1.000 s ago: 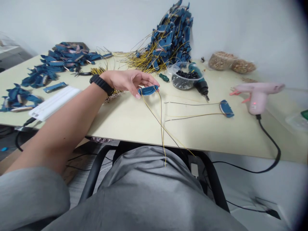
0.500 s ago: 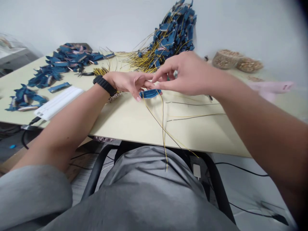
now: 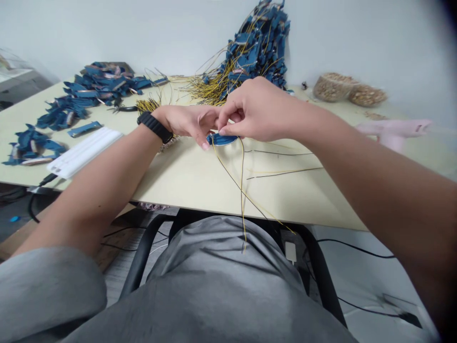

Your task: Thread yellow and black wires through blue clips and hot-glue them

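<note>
A small blue strip-like piece (image 3: 225, 139) is held above the front half of the table. Thin yellow and black wires (image 3: 243, 176) hang from both its ends, cross, and reach down past the table edge over my lap. My left hand (image 3: 194, 125), with a black watch band at the wrist, grips the piece at its left end, the thumb in front. My right hand (image 3: 246, 112) is closed in a pinch over the top of the piece, its fingertips close to the left fingers. Whatever lies between those right fingertips is hidden.
Blue pieces with yellow wires form a tall heap (image 3: 259, 45) at the back. More blue pieces (image 3: 103, 83) lie at left, near pliers (image 3: 124, 108) and a white block (image 3: 85, 152). At right are a pink glue-gun-like tool (image 3: 394, 129), loose wires (image 3: 282, 173) and bags of small tan bits (image 3: 333, 87).
My right hand has shifted left and its fingers have curled into a tighter pinch over the blue piece. My left hand has barely moved.
</note>
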Demonstrator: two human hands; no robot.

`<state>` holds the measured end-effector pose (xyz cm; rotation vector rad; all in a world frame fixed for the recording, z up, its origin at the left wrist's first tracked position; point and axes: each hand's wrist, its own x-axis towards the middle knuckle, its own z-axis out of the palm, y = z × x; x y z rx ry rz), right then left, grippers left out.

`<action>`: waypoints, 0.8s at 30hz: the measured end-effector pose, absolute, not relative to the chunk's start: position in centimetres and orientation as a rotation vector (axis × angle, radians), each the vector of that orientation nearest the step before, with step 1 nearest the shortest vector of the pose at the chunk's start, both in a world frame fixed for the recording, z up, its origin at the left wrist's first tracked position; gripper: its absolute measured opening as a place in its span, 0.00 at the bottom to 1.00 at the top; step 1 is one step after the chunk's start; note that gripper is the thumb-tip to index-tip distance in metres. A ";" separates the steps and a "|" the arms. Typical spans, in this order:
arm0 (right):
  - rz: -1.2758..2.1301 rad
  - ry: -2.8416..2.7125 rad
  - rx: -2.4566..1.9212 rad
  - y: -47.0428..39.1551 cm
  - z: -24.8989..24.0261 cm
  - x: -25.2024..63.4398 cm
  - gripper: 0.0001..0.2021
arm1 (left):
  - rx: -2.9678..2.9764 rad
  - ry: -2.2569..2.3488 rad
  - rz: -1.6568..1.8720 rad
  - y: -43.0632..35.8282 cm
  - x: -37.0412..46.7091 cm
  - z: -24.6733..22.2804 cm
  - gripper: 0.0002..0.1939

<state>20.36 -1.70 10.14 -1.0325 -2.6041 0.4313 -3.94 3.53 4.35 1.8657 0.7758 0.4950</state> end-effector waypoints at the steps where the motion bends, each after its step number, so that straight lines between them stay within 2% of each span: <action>1: 0.408 -2.602 -1.033 -1.9 10.3 20.4 0.06 | 1.854 0.798 0.517 3.5 -3.9 4.3 0.61; 7: 0.267 -2.525 -0.940 -3.6 12.4 22.7 0.11 | 1.776 0.662 0.528 3.5 -4.0 4.0 0.43; 10: 0.184 -2.466 -1.043 -4.7 13.6 24.5 0.13 | 1.888 0.840 0.763 3.2 -2.1 3.5 0.29; 13: 0.117 -2.416 -1.154 -6.0 14.7 26.3 0.14 | 2.128 0.939 0.929 2.8 1.5 3.0 0.23; 20: -0.036 -2.333 -1.410 -9.4 16.6 29.8 0.13 | 2.427 0.607 0.874 2.5 12.9 1.2 0.18; 24: -0.113 -2.284 -1.591 -10.7 16.9 31.3 0.13 | 2.468 0.614 0.817 2.7 18.5 -0.2 0.31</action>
